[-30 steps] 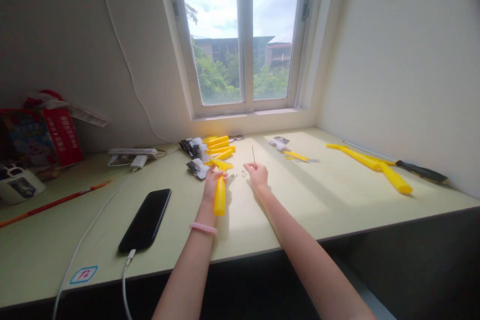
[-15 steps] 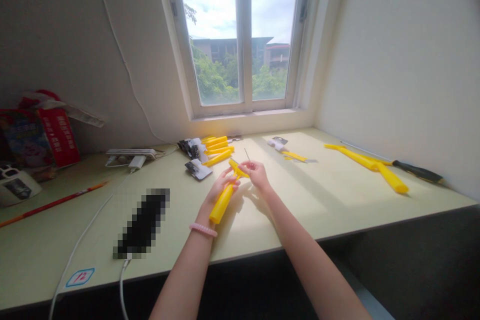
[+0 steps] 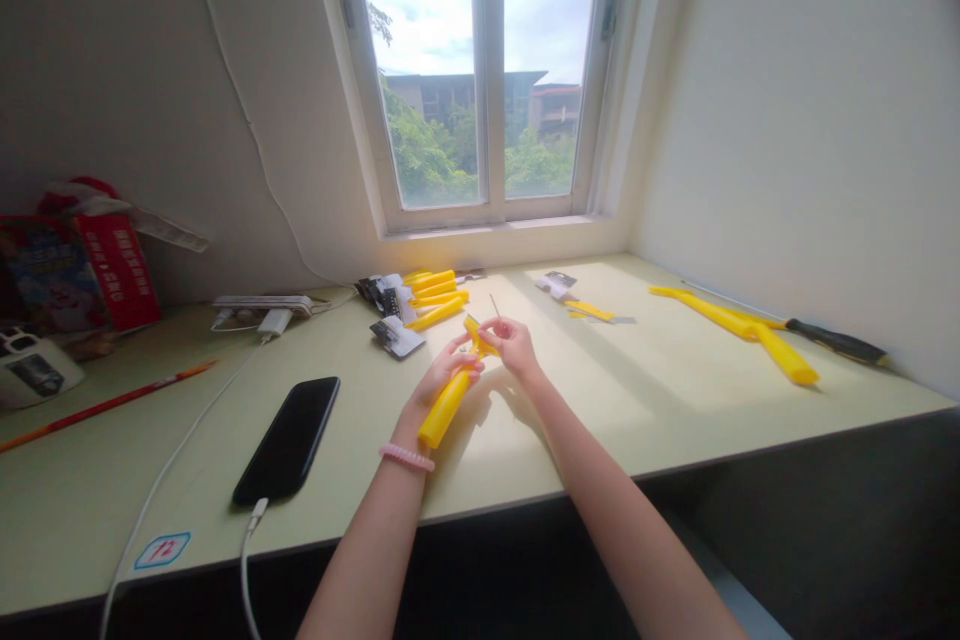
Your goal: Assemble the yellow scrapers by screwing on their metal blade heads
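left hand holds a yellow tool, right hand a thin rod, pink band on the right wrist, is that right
Not quite: the head view shows the pink band on the left wrist. The left hand does hold a yellow tool, the right hand a thin rod.

yellow tool (image 3: 445, 408) pt. hidden, stick (image 3: 112, 402) cut off

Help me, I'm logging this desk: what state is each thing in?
Yellow round-handled tool: tilted, in left hand.
Thin metal rod: in right hand, pointing upward.
Black rectangular phone: screen dark, cable plugged in.
White rectangular power strip: charger apparently plugged in.
Pale-framed glass window: looks shut.
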Demonstrator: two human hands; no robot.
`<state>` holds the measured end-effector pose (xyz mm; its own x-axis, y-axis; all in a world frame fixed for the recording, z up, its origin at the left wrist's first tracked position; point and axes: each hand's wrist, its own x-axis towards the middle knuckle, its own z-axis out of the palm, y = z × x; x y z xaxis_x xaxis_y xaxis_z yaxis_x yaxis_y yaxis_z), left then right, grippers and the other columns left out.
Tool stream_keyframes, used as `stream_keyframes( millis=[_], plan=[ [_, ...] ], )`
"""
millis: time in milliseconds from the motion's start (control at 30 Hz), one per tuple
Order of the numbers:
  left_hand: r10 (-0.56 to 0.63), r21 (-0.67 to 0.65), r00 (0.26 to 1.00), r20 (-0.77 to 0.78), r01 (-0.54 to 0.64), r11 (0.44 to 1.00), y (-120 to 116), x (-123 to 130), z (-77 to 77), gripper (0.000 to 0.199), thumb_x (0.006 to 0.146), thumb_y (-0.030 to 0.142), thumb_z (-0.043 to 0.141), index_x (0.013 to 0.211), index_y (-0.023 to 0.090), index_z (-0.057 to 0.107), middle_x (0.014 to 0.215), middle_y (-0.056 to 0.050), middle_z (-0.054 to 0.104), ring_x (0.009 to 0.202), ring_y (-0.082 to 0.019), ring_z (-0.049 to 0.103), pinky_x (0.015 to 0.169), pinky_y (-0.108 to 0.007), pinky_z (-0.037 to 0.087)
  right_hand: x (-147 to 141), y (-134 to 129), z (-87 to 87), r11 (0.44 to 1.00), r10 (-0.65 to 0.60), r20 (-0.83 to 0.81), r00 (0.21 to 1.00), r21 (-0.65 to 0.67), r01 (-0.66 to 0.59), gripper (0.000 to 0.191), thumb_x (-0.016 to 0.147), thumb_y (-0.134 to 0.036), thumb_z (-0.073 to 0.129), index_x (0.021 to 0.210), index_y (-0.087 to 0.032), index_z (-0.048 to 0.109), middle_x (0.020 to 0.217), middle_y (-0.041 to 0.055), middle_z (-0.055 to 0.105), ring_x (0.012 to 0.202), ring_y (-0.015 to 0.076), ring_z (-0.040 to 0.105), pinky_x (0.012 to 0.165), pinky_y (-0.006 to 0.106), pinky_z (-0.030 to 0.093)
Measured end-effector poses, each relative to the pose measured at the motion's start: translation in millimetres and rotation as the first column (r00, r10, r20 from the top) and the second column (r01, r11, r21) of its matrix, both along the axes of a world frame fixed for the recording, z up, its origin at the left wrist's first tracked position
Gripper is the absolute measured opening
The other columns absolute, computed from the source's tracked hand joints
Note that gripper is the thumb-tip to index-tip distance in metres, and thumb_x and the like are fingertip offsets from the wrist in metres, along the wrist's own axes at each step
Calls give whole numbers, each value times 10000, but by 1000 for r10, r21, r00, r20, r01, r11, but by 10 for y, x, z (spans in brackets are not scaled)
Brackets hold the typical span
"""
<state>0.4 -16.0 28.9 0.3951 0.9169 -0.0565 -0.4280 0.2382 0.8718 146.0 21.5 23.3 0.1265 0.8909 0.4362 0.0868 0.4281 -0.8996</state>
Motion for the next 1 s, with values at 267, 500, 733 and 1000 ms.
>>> stream_keyframes(
  millis=[267,500,733,1000],
  plan=[
    [-9,-33,1000,12,10,999,-46,5,15,629,720,74,633,1318,200,482,815,-54,640,574,-110,594,518,-194,444,18,-28,18,993,91,-57,994,-71,-95,245,599,-398,685,665,-170,624,533,-42,464,514,109,437,481,234,379],
    [-28,-32,1000,-6,28,999,-39,1,39,642,709,58,626,1318,197,477,809,-44,643,553,-97,577,501,-183,435,17,-42,12,999,33,-8,999,-41,-33,275,600,-407,699,695,-187,563,560,-57,429,535,106,434,486,221,381],
    [136,-72,987,87,-130,989,88,-34,-19,623,717,27,572,1299,198,431,730,2,577,507,-63,530,462,-139,426,3,17,20,992,-122,-135,983,-59,115,332,708,-399,562,971,-219,465,711,-27,549,646,155,559,608,290,464],
    [310,-193,934,175,-276,941,92,-36,46,494,737,-18,514,1177,203,463,735,0,551,495,-37,518,467,-100,438,202,-168,131,964,-253,0,967,88,252,271,792,-412,520,939,-185,539,768,45,652,514,141,554,509,277,439]
  ],
)
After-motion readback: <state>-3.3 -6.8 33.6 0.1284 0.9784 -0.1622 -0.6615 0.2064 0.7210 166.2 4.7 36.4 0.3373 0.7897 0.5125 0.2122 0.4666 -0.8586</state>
